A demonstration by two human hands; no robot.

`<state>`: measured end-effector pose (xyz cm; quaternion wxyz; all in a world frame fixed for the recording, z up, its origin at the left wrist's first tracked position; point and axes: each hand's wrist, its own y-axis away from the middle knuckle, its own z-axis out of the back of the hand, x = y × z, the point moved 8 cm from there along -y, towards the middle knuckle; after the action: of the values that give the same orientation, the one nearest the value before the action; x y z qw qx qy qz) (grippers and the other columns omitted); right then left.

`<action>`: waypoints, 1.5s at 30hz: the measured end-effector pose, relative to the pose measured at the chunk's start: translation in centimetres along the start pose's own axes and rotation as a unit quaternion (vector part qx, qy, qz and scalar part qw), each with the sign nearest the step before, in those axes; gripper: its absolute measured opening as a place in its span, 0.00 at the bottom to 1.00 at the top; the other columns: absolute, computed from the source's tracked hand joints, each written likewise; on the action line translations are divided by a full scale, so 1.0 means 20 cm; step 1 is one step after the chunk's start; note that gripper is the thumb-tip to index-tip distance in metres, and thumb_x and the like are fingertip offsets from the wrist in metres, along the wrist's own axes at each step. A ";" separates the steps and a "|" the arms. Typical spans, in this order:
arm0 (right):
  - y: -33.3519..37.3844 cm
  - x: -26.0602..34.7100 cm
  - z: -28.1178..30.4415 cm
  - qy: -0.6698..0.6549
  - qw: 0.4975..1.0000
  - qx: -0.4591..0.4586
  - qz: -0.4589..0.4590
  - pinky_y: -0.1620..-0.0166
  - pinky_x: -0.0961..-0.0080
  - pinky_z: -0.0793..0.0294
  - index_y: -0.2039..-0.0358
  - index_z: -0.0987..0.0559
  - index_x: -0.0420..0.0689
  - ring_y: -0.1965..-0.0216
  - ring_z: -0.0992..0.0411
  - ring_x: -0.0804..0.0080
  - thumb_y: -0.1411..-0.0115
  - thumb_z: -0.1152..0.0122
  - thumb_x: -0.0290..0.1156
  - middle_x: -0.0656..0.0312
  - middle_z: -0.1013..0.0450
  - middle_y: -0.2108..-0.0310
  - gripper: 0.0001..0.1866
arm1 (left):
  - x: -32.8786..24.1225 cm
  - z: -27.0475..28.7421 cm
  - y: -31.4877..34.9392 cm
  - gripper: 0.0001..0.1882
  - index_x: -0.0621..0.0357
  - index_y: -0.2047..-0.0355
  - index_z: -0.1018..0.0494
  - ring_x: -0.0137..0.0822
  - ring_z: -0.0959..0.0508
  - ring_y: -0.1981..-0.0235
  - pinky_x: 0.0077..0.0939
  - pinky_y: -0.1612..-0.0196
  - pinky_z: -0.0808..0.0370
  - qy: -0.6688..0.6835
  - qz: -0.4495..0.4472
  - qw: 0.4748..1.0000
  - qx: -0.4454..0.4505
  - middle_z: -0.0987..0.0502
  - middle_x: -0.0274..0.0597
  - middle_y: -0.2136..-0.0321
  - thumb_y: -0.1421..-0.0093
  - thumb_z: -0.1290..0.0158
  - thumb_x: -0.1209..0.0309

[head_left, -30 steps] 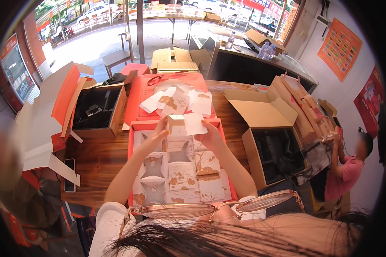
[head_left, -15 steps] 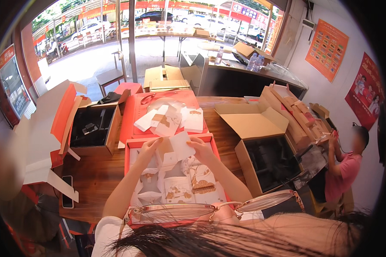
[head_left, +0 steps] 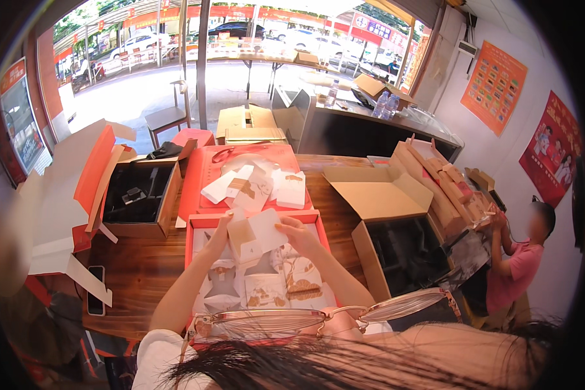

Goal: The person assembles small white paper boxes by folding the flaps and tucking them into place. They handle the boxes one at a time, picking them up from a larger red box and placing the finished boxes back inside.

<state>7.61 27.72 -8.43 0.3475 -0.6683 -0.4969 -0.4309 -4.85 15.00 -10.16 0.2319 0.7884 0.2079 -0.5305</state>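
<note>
A small white carton with a gold-brown panel (head_left: pixel 264 232) is held up between my hands, its flaps spread. My left hand (head_left: pixel 221 235) pinches its left side; my right hand (head_left: pixel 297 233) grips its upper right corner. Directly below is an open red gift box (head_left: pixel 189 250) with a white compartmented insert. Several white packages with gold drawings (head_left: pixel 264 291) sit in its near and right compartments. Behind it lies a red lid (head_left: pixel 198 172), bearing a loose pile of white and gold cartons (head_left: pixel 252 194). Part of the gift box is hidden under my arms and a pair of glasses.
Left on the wooden table (head_left: pixel 133 263) are a black-lined cardboard box (head_left: pixel 169 218), white-and-red folded board (head_left: pixel 58 214) and a phone (head_left: pixel 96 292). To the right stands an open cardboard box (head_left: pixel 370 257). A person in pink (head_left: pixel 520 266) sits at the far right beside long cartons (head_left: pixel 429 185).
The whole view has shifted slightly. My hands still hold the carton over the gift box, with its flap tilted a little differently.
</note>
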 end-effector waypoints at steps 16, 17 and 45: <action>0.25 0.28 -0.45 0.620 0.639 -0.102 0.443 0.44 0.56 0.42 0.54 0.30 0.45 0.51 0.36 0.62 0.52 0.37 0.29 0.58 0.33 0.53 0.23 | -0.03 0.10 -0.05 0.21 0.58 0.74 0.34 0.24 0.39 0.81 0.20 0.77 0.42 -0.125 -0.096 0.986 -0.048 0.38 0.30 0.83 0.37 0.65 0.54; 0.26 0.26 -0.52 0.652 0.613 -0.072 0.439 0.42 0.54 0.44 0.53 0.31 0.45 0.50 0.36 0.62 0.53 0.38 0.28 0.59 0.33 0.53 0.24 | -0.05 0.09 -0.04 0.20 0.59 0.74 0.34 0.24 0.39 0.81 0.20 0.77 0.42 -0.115 -0.100 0.987 -0.041 0.38 0.30 0.83 0.37 0.64 0.55; 0.10 0.20 -0.17 0.465 0.827 -0.156 0.276 0.43 0.63 0.39 0.47 0.39 0.39 0.44 0.40 0.55 0.56 0.27 0.36 0.49 0.36 0.49 0.39 | 0.01 0.16 -0.08 0.26 0.57 0.55 0.31 0.28 0.30 0.64 0.22 0.60 0.33 0.052 -0.093 0.989 -0.098 0.28 0.35 0.65 0.38 0.65 0.49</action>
<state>9.24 25.57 -3.38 0.5328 -0.5434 0.0022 -0.6487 -8.04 14.47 -11.67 0.2463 0.7657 0.3431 -0.4851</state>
